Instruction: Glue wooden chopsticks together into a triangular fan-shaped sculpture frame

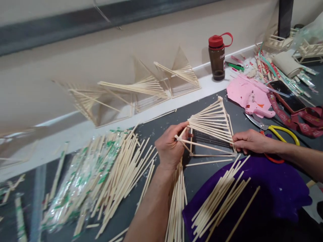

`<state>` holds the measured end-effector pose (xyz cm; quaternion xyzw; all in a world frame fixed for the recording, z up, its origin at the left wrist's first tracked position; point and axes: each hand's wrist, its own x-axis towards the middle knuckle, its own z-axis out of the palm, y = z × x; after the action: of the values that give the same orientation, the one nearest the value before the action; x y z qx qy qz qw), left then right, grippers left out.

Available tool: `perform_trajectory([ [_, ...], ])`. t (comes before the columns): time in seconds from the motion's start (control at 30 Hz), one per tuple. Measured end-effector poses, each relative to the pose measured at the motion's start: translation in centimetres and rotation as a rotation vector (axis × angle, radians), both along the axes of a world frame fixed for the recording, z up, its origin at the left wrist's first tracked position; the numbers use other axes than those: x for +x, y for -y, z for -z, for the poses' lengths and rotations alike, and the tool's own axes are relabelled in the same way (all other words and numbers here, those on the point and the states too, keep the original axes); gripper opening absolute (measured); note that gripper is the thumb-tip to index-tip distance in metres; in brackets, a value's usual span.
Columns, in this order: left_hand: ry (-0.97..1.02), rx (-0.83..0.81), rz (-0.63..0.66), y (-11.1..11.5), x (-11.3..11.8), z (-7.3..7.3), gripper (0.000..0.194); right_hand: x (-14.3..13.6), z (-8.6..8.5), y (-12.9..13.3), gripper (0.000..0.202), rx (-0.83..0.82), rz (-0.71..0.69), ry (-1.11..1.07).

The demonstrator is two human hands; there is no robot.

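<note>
A frame of wooden chopsticks (210, 125), with a fan of slanting sticks on top, stands on the dark table between my hands. My left hand (170, 144) is closed round its left corner, fingers partly hidden behind the sticks. At its lower right corner, my right hand (248, 140) pinches the edge where the sticks meet. Below the frame, a loose bundle of chopsticks (219, 201) lies across a purple cloth (282, 188). More loose chopsticks (126, 171) spread left of my left forearm, beside plastic-wrapped chopsticks (85, 178) with green print.
Finished-looking stick frames (133, 89) lean along the wall. A brown bottle (217, 60) with a red lid stands behind. To the right lie a pink glue gun (256, 108), yellow-handled scissors (275, 129), a phone (286, 95) and a dark red lanyard (297, 116).
</note>
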<state>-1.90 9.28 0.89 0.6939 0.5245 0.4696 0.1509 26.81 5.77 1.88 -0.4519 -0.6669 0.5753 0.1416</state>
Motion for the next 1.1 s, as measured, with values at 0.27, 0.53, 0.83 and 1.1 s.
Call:
perform_trajectory([
  [0.27, -0.019, 0.026, -0.082, 0.9, 0.0, -0.5, 0.020, -0.5, -0.4, -0.1, 0.024, 0.077, -0.045, 0.020],
  [0.53, 0.040, 0.032, -0.135, 1.5, -0.4, -0.1, 0.018, -0.6, -0.3, 0.0, 0.028, 0.236, -0.109, 0.096],
  [0.83, 0.066, 0.008, -0.177, 2.0, -0.2, -0.1, 0.016, -0.4, -0.2, 0.3, 0.027, 0.184, -0.096, 0.045],
  [1.1, 0.068, -0.006, -0.205, 1.7, 0.2, -0.2, 0.022, -0.3, -0.3, 0.0, 0.024, 0.251, -0.113, 0.026],
])
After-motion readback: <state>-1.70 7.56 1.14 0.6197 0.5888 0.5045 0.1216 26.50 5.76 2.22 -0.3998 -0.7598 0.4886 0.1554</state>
